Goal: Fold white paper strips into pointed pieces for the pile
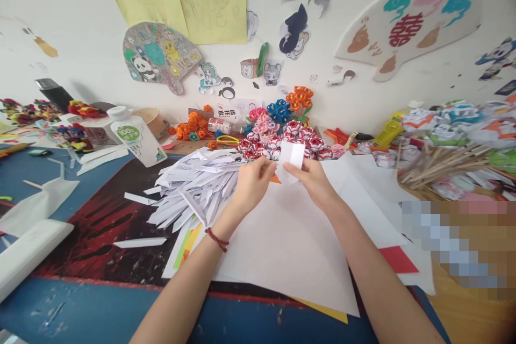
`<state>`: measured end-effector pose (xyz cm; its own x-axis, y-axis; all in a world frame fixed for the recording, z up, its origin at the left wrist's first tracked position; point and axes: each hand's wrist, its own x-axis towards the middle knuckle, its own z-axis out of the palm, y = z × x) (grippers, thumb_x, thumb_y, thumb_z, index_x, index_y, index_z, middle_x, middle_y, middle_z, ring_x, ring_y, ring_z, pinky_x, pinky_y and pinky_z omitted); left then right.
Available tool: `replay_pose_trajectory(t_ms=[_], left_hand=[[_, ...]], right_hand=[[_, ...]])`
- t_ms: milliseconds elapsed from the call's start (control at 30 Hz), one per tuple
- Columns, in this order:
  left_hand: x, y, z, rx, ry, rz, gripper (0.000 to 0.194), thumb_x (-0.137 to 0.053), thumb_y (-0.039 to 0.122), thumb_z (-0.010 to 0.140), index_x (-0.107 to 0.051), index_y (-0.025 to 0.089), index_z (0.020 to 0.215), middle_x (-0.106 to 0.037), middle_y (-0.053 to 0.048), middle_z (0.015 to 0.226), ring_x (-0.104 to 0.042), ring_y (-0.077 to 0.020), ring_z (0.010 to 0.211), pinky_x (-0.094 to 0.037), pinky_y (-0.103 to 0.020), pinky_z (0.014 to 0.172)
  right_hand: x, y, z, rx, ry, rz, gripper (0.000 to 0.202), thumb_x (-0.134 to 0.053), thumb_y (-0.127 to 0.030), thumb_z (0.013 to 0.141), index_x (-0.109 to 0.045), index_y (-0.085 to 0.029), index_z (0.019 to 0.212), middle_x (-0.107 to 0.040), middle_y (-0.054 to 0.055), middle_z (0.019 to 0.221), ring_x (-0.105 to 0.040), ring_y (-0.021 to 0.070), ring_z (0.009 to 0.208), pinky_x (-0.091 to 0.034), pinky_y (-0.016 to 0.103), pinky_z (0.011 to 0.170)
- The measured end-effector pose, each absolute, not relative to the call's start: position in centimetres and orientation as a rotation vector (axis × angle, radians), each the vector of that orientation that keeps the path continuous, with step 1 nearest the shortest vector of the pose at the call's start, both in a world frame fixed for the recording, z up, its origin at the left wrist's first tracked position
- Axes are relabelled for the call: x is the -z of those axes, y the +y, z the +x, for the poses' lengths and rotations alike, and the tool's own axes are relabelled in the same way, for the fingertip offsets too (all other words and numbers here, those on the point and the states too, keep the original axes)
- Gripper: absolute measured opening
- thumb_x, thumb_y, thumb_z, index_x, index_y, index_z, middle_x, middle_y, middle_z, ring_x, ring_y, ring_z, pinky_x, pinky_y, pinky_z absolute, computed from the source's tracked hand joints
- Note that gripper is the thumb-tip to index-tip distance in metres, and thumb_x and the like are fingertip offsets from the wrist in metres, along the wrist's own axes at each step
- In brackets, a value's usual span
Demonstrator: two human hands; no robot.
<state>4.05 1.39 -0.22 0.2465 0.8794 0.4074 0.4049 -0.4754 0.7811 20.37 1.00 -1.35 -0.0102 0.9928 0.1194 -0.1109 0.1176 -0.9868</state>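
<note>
A small piece of white paper (293, 155) is held up above the large white sheets (282, 242). My right hand (312, 174) pinches its lower right part, thumb across the front. Just left of it, my left hand (258, 177) has its fingers closed near the paper's left edge; what they hold, if anything, is too small to tell. A bit of orange (276, 178) shows between the hands. To the left of my left hand lies a heap of folded white paper strips (201, 183), with a single strip (140, 242) apart from it on the dark mat (100, 226).
Behind my hands stand red-and-white paper flowers (296, 131) and blue flowers (278, 111). A white bottle (137, 137) is at the back left, a white long object (36, 252) at the left edge. Thin sticks (447, 169) and wrapped bundles (455, 118) lie at the right.
</note>
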Motion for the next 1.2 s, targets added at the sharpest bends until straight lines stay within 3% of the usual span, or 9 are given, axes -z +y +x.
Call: replay_pose_trajectory(t_ms=[133,267,500,633,733,967,1200], left_hand=[[0.3,1.7,3.8,-1.303,1.311,2.02,0.012,-0.054,0.029,0.087,-0.06,0.018,0.088,-0.068,0.0,0.078,-0.061,-0.0123,0.065,-0.042,-0.021,0.059],[0.5,1.5,3.7,-1.339,1.451,2.176,0.014,-0.05,0.026,0.09,-0.061,0.019,0.087,-0.068,0.0,0.074,-0.061,-0.0129,0.065,-0.04,-0.023,0.061],[1.4,0.5,3.8,-1.417,1.596,2.688,0.021,-0.045,0.021,0.093,-0.064,0.018,0.103,-0.071,-0.007,0.095,-0.063,-0.019,0.083,-0.039,-0.029,0.071],[0.8,0.2,4.1,-1.491,1.4,2.518,0.023,-0.047,0.024,0.093,-0.065,0.022,0.107,-0.069,-0.005,0.111,-0.064,-0.0189,0.093,-0.043,-0.028,0.075],[-0.1,0.5,4.0,-1.537,1.232,2.117,0.022,-0.049,0.03,0.092,-0.069,0.021,0.096,-0.07,-0.005,0.106,-0.063,-0.0179,0.094,-0.046,-0.024,0.067],[-0.5,1.8,3.2,-1.333,1.061,1.539,0.027,-0.065,0.041,0.078,-0.069,0.016,0.088,-0.068,-0.006,0.092,-0.058,-0.0131,0.069,-0.041,-0.02,0.051],[-0.7,1.7,3.2,-1.243,0.985,1.475,0.024,-0.069,0.038,0.073,-0.069,0.014,0.077,-0.064,-0.002,0.071,-0.054,-0.0113,0.065,-0.038,-0.021,0.055]], right_hand=[[1.3,0.7,20.3,-1.32,-1.455,-1.078,0.038,-0.071,-0.044,0.071,-0.069,-0.012,0.091,-0.07,0.007,0.083,-0.064,0.0219,0.076,-0.048,0.031,0.067],[1.5,0.6,19.9,-1.227,-1.541,-1.149,0.042,-0.067,-0.052,0.073,-0.067,-0.012,0.084,-0.067,0.005,0.076,-0.06,0.0192,0.067,-0.045,0.027,0.057],[1.9,0.5,19.1,-1.077,-1.524,-1.125,0.046,-0.065,-0.06,0.07,-0.062,-0.014,0.076,-0.057,0.001,0.066,-0.051,0.0147,0.058,-0.039,0.025,0.05],[1.5,0.5,19.2,-1.02,-1.536,-1.079,0.043,-0.062,-0.057,0.075,-0.063,-0.013,0.075,-0.055,0.001,0.068,-0.049,0.0141,0.061,-0.038,0.025,0.054],[1.3,0.6,19.6,-0.967,-1.574,-1.107,0.04,-0.062,-0.053,0.077,-0.064,-0.013,0.076,-0.056,0.001,0.068,-0.05,0.0148,0.063,-0.038,0.025,0.056],[1.1,0.5,20.0,-0.911,-1.596,-1.165,0.036,-0.062,-0.049,0.077,-0.066,-0.013,0.075,-0.055,0.001,0.066,-0.049,0.014,0.059,-0.036,0.024,0.052],[0.7,0.2,19.9,-0.866,-1.649,-1.166,0.038,-0.062,-0.05,0.077,-0.063,-0.014,0.066,-0.05,-0.001,0.058,-0.044,0.0118,0.053,-0.03,0.024,0.048]])
